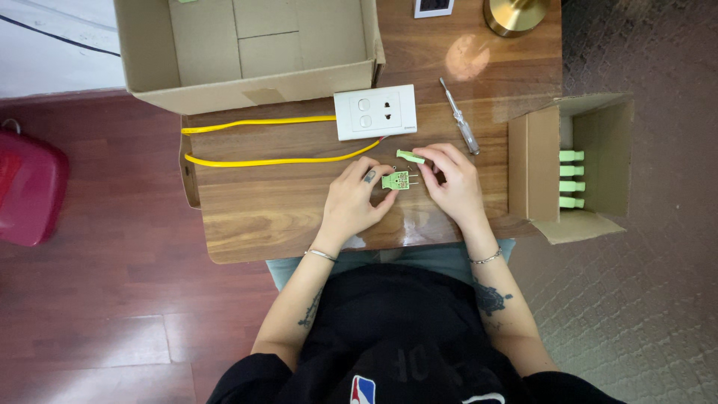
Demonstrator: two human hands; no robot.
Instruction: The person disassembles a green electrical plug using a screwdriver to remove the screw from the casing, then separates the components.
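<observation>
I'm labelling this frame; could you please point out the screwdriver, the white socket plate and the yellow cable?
screwdriver (465, 132): head view, clear handle.
white socket plate (375, 111): head view, plate's face.
yellow cable (262, 161): head view, lower run.

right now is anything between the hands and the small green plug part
Nothing visible is. The left hand and the right hand both already touch the green plug part, pinching it from either side above the wooden table. The screwdriver and the white switch socket plate lie farther back, apart from the hands.

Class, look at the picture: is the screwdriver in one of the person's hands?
No, the screwdriver lies on the table beyond the right hand, untouched.
</observation>
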